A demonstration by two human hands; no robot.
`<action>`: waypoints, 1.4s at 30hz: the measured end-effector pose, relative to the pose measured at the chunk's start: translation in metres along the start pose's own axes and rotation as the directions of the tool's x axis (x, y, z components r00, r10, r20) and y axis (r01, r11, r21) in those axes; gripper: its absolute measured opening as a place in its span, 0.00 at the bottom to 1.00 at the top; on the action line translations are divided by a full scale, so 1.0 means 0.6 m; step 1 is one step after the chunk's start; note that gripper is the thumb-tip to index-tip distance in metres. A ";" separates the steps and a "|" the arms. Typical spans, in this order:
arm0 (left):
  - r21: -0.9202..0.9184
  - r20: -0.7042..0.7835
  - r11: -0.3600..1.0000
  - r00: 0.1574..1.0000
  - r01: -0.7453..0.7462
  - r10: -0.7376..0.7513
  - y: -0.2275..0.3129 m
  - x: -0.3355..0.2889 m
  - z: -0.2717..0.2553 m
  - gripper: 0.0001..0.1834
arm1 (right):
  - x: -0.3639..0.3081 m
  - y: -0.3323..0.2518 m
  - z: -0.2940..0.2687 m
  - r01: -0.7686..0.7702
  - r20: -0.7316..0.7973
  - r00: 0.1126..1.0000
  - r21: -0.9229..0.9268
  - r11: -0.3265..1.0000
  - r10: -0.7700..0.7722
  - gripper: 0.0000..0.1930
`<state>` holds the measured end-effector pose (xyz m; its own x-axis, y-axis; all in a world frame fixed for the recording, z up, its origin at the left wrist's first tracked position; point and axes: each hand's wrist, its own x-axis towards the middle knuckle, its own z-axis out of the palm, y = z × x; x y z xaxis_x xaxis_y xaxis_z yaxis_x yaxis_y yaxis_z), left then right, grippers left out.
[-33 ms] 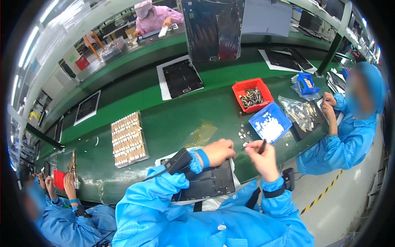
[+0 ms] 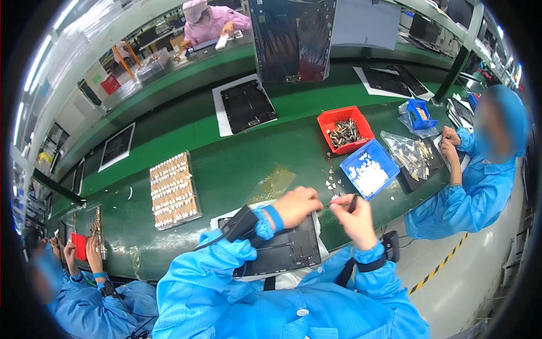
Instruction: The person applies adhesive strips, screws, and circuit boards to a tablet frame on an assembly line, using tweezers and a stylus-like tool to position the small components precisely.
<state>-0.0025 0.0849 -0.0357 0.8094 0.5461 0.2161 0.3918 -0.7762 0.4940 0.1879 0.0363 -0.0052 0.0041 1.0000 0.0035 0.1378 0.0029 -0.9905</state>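
Note:
My left hand [image 2: 293,207], with a blue band at its wrist, reaches over a flat black device panel [image 2: 288,248]. Its fingers are curled together at the panel's far right corner; whatever they may pinch is too small to make out. Just to the right, my right hand [image 2: 355,222] is closed on a slim black tool [image 2: 353,203], its thumb and fingertip close to the left fingertips. The tool's tip is hidden. Beyond the right hand stands a blue bin [image 2: 389,162] of small white pieces. A white sheet [image 2: 214,222] lies under the panel.
A red bin [image 2: 324,120] of small metal parts stands behind the blue one. Rows of small tan parts fill a tray [image 2: 174,192] to the left. Loose white bits [image 2: 333,183] lie near the bins. Co-workers sit at my left and right; another stands across the bench.
My right hand has shifted slightly left and down, closer to the left fingertips. The white bit seen at its fingertips before no longer shows clearly. The whole view has shifted slightly.

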 end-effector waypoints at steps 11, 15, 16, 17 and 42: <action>0.141 -0.318 0.855 0.841 0.499 -0.438 0.008 -0.155 -0.031 0.05 | 0.034 0.062 0.084 0.125 0.012 0.991 -0.392 0.912 -0.130 0.05; 0.113 -0.405 0.863 0.816 0.492 -0.413 0.007 -0.157 -0.025 0.03 | 0.037 0.064 0.093 0.164 0.007 0.983 -0.474 0.865 -0.183 0.06; 0.122 -0.409 0.859 0.814 0.497 -0.412 0.008 -0.156 -0.027 0.03 | 0.036 0.064 0.095 0.156 0.004 0.984 -0.494 0.856 -0.177 0.07; 0.113 -0.408 0.862 0.814 0.495 -0.414 0.008 -0.157 -0.026 0.03 | 0.034 0.065 0.098 0.147 0.001 0.985 -0.512 0.846 -0.170 0.07; 0.346 -0.116 0.843 0.911 0.412 -0.397 -0.062 -0.142 -0.077 0.34 | 0.060 0.026 0.099 0.084 0.161 0.986 -0.672 0.735 0.035 0.07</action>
<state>-0.1062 0.0821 -0.0334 0.5306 0.8418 0.0988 0.8149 -0.5388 0.2138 0.1311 0.0725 -0.0285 -0.1509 0.9871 -0.0536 0.7677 0.0828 -0.6354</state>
